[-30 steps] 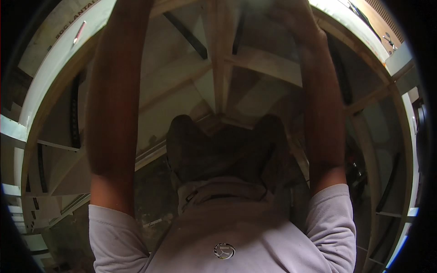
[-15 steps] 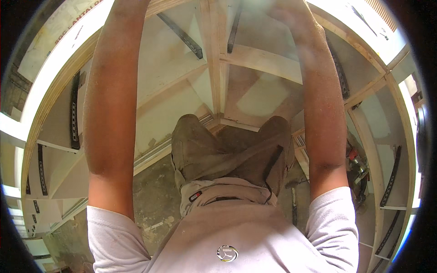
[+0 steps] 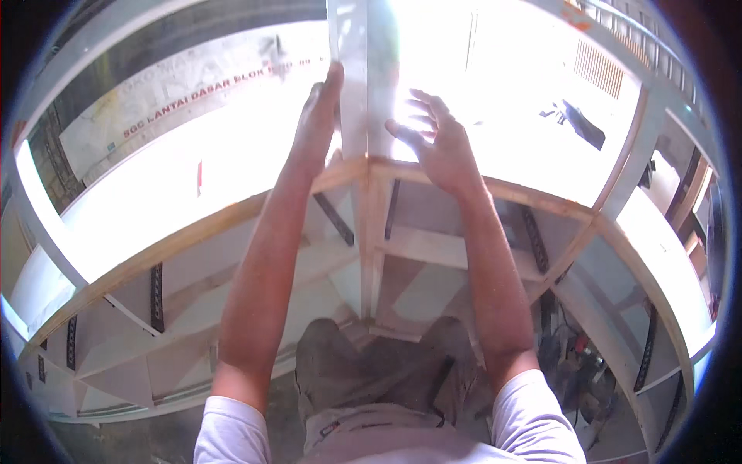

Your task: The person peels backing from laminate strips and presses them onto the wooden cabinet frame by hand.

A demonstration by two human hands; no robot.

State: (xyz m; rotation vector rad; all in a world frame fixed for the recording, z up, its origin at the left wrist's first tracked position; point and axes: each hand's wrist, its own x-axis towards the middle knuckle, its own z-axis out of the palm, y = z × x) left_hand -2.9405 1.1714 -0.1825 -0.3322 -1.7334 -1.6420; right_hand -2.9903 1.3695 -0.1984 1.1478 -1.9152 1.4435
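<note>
Head view: both arms reach up to a pale upright panel rising from a wooden frame.
Left hand: flat against the panel's left face, fingers straight, nothing clasped.
Right hand: fingers spread, just beside the panel's right face; contact lost in glare.
Risk: with neither hand clamping it, the panel could tip sideways.
Count: one panel, two hands, several dark slotted brackets.

Bare forearms below short white sleeves; trousers seemingly grey-brown; both hands ungloved.
</note>
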